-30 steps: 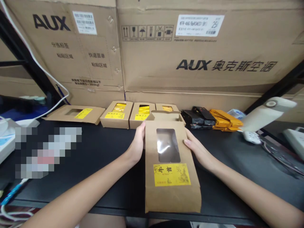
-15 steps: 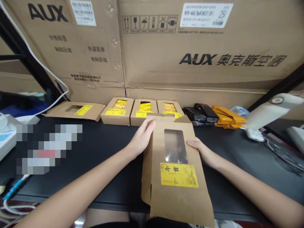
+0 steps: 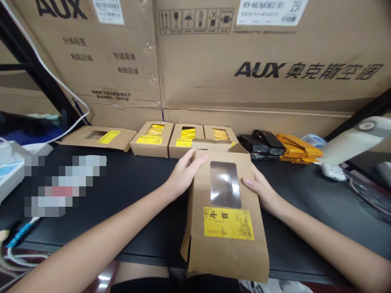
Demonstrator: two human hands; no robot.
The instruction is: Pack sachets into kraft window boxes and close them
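A brown cardboard box with a clear window and a yellow label is held between both hands, its flaps loose at the far and near ends. My left hand grips its far left corner, thumb on the top face. On the right edge, beside the window, my right hand holds the box with its thumb on top and its other fingers mostly hidden. Behind it stand a left filled box, a middle filled box and a right filled box, with yellow packets showing in their windows.
A flat windowed box lies at the back left. Black packets and orange packets are at the back right, near a white cylindrical object and a power strip. Large cartons stand behind the black table.
The held box has opened out a little at its far end and turned slightly. My left thumb has moved onto its top face. The camera view has shifted slightly.
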